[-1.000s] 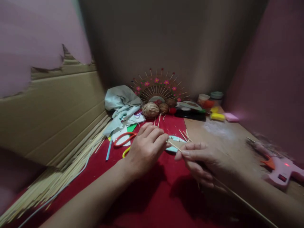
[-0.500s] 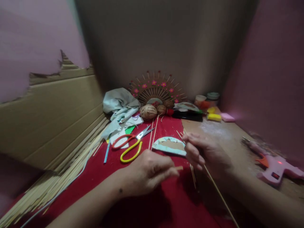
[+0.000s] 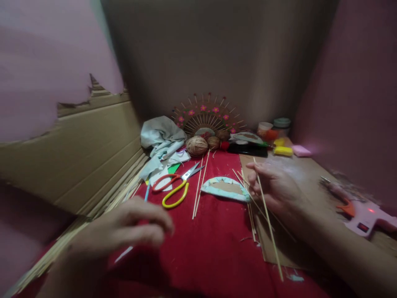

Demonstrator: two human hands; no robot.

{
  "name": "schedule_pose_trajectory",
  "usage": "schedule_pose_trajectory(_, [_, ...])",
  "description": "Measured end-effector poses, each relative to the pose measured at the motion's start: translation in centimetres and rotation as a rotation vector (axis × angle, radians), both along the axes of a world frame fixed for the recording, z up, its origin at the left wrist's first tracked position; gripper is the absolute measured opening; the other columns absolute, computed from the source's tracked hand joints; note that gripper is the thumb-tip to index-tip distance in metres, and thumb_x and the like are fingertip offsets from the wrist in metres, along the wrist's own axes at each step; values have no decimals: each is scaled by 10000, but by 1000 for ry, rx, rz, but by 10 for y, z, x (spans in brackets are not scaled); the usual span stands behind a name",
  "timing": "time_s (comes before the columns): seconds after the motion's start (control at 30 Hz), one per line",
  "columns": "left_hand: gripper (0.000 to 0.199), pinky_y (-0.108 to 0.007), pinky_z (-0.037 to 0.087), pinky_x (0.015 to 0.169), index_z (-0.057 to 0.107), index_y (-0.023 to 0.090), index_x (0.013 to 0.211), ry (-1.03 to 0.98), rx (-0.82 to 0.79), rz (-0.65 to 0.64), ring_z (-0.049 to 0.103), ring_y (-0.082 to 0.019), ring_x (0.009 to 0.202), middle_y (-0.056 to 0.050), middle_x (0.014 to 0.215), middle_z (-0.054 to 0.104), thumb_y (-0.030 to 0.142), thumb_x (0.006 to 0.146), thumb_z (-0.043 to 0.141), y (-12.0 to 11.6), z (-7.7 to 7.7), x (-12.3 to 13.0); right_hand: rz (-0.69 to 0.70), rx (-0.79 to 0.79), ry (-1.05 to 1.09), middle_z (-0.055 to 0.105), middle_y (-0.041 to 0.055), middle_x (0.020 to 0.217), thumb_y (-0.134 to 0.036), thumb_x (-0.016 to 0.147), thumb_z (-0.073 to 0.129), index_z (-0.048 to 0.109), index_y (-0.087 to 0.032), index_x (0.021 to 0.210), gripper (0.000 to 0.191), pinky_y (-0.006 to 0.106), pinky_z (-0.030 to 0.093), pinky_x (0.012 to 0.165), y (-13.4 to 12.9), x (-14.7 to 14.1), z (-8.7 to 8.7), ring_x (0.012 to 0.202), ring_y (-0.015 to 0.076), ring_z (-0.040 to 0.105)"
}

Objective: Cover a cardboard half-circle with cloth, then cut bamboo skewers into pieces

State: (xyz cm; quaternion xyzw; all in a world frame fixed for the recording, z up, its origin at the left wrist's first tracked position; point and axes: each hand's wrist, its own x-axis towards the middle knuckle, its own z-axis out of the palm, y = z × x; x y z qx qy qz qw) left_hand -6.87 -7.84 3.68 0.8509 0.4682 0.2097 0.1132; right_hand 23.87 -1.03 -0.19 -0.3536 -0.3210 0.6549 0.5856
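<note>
Holding stick point(image 3: 269, 223) near far end, right hand point(image 3: 277, 188)

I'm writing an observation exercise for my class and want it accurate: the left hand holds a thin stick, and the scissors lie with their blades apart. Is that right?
Not quite: the thin stick is in the right hand, not the left hand, as the head view shows. The scissors do lie with their blades apart.

No text, label or number can be read.
</note>
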Motion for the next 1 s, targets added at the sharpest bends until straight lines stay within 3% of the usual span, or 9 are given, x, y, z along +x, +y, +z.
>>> schedule_pose_trajectory(0.03, [350,-236,483,513,700,219,734,-9,-221,-84,607,-145,553,-26,622,669,448,857,465,18,8,10,-4,7,-1,561,-42,544,-270,775,637,561,-180,858,143,201,349,390,1,1,-2,402,67,456])
schedule_pose_trajectory(0.1, [272,-214,442,504,667,174,813,-1,-343,4,577,-125,530,-13,625,639,347,856,460,54,14,34,-9,24,3,591,-26,584,-258,782,637,561,-176,847,129,197,373,429,4,1,-5,455,74,492])
schedule_pose_trajectory(0.23, [191,-267,421,629,660,157,735,249,-182,189,601,-179,691,-61,721,653,218,779,485,105,-9,75,-6,14,24,628,-9,603,-212,781,629,554,-165,845,109,189,364,429,7,2,-8,468,82,511])
schedule_pose_trajectory(0.37, [162,-301,399,617,632,132,622,289,-173,283,597,-225,706,-111,698,633,198,716,518,128,-34,92,6,18,12,637,2,592,-225,786,631,565,-143,844,120,177,336,401,5,0,-7,431,71,491])
schedule_pose_trajectory(0.47, [120,-260,357,542,577,139,540,258,-231,313,545,-170,591,-42,552,548,174,652,552,139,-36,91,22,27,7,638,6,586,-225,780,643,566,-138,836,130,166,333,391,4,-2,-7,429,66,496])
schedule_pose_trajectory(0.63, [217,-225,233,402,455,166,471,119,-391,269,336,-78,395,45,420,357,213,666,538,135,-15,74,-10,98,5,653,7,620,-252,769,661,566,-162,858,159,163,357,369,6,0,-3,434,77,527])
schedule_pose_trajectory(0.8, [188,-182,288,405,506,167,672,-229,-463,60,374,-66,417,53,490,438,312,792,499,96,14,67,-152,378,-88,682,19,685,-231,800,634,597,-181,847,78,201,475,439,3,9,19,502,102,592])
schedule_pose_trajectory(0.9, [115,-174,352,458,544,156,746,-476,-365,-173,448,-65,486,39,585,518,260,795,541,73,23,81,-233,583,-199,680,10,738,-150,799,638,625,-197,898,110,229,521,507,-7,9,35,592,118,632])
schedule_pose_trajectory(1.0, [62,-173,373,508,567,152,759,-459,-168,-303,463,-67,554,37,634,520,172,804,531,62,22,102,-269,717,-314,669,11,796,-137,807,645,647,-208,966,174,255,534,519,-20,2,42,648,138,652])
